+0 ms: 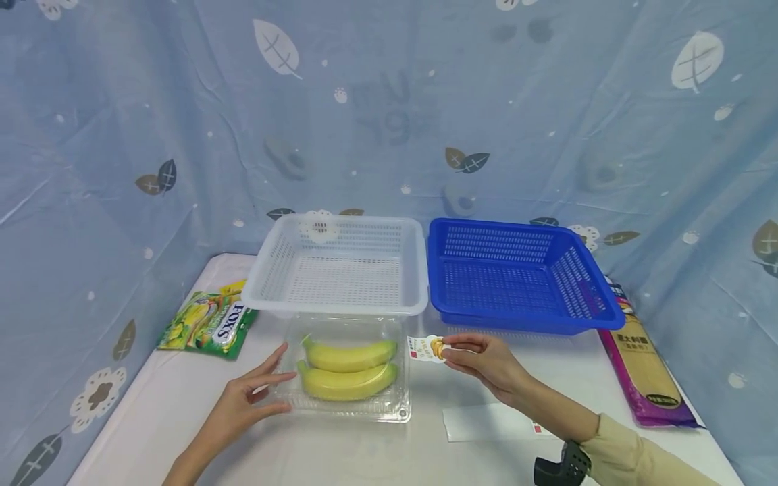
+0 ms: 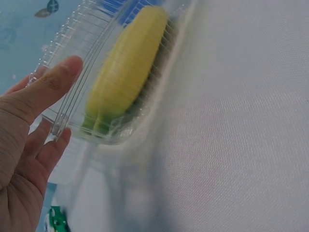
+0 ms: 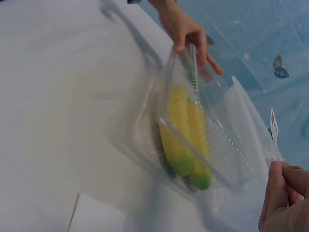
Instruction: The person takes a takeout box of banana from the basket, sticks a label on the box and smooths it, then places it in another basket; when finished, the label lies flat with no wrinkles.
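Note:
Two yellow bananas (image 1: 349,381) lie side by side in a clear plastic clamshell box (image 1: 398,405), with its lid down over them. At the box's left side is my left hand (image 1: 246,398), its thumb and fingers holding the rim; the left wrist view shows the thumb (image 2: 55,82) on one side of the rim and fingers below it. My right hand (image 1: 486,364) pinches a small white label with a banana picture (image 1: 427,349) between thumb and fingers, just right of the box. In the right wrist view the label (image 3: 274,128) appears nearly edge-on.
Behind the box stand a white basket (image 1: 334,307) and a blue basket (image 1: 523,320). A green FOX'S candy bag (image 1: 213,324) lies at left, a purple-and-yellow noodle packet (image 1: 647,364) at right. A white paper strip (image 1: 480,424) lies under the right forearm.

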The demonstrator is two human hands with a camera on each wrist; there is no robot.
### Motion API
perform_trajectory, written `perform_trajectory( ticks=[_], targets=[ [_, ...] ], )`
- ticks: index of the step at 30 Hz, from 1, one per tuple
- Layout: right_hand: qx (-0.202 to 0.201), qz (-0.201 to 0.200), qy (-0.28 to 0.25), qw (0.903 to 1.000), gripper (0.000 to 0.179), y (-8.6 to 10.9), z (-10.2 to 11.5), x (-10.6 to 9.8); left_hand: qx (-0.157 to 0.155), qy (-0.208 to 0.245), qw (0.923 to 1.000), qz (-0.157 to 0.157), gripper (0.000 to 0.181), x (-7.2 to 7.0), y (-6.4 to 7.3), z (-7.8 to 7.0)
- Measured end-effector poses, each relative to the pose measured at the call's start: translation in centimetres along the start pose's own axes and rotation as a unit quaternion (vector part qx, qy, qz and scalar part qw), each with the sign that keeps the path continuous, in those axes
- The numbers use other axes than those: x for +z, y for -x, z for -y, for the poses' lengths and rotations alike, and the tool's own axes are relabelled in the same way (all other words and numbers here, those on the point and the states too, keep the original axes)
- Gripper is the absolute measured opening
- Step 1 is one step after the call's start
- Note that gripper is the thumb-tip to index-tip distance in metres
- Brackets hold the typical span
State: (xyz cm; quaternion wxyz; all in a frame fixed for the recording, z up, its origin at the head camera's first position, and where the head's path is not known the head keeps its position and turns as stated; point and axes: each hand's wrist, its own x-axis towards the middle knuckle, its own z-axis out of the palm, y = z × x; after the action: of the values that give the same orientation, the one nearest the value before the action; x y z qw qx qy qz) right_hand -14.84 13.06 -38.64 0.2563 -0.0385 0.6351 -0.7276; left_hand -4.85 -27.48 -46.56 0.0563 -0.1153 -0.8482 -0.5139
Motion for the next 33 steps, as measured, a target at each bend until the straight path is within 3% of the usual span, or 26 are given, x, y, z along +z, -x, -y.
perform_trajectory(
  ticks=[17,26,33],
  targets=[
    [-0.010,0.009,0.048,0.9988,0.037,-2.6,-0.5,3.8,0.001,0.011,0.9999,0.005,0.049,0.2,-0.2,0.0],
    [-0.026,0.062,0.083,0.9942,0.034,-4.8,-1.1,5.5,-0.006,0.009,0.9999,0.001,0.049,0.0,0.0,-0.2],
    [-0.048,0.127,0.151,0.9792,0.032,-7.3,-1.1,5.4,0.011,0.012,0.9999,0.002,0.049,0.0,0.1,0.2]
  ],
)
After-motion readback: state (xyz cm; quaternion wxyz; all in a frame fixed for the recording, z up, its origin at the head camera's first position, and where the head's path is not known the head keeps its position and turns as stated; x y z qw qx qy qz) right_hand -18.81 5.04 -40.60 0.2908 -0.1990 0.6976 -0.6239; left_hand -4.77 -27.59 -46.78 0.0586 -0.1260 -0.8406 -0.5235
